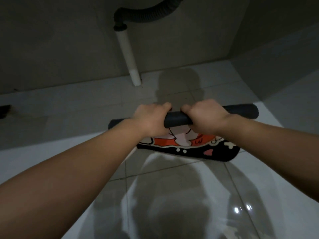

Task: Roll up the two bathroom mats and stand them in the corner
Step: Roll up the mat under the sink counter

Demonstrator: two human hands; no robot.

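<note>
A bathroom mat [189, 144] lies on the tiled floor in the middle of the head view, partly rolled. Its dark underside forms a roll [241, 112] running from left to right. The flat part nearer me shows an orange, white and black cartoon print. My left hand [151, 119] grips the roll left of its middle. My right hand [205, 116] grips it just to the right, fingers curled over the far side. Only one mat is in view.
A white drain pipe [128, 54] with a black corrugated hose [146, 13] runs down the grey back wall to the floor. The walls meet in a corner [229, 57] at the back right. A dark object [4, 110] lies at the left edge. The floor tiles [172, 195] are glossy.
</note>
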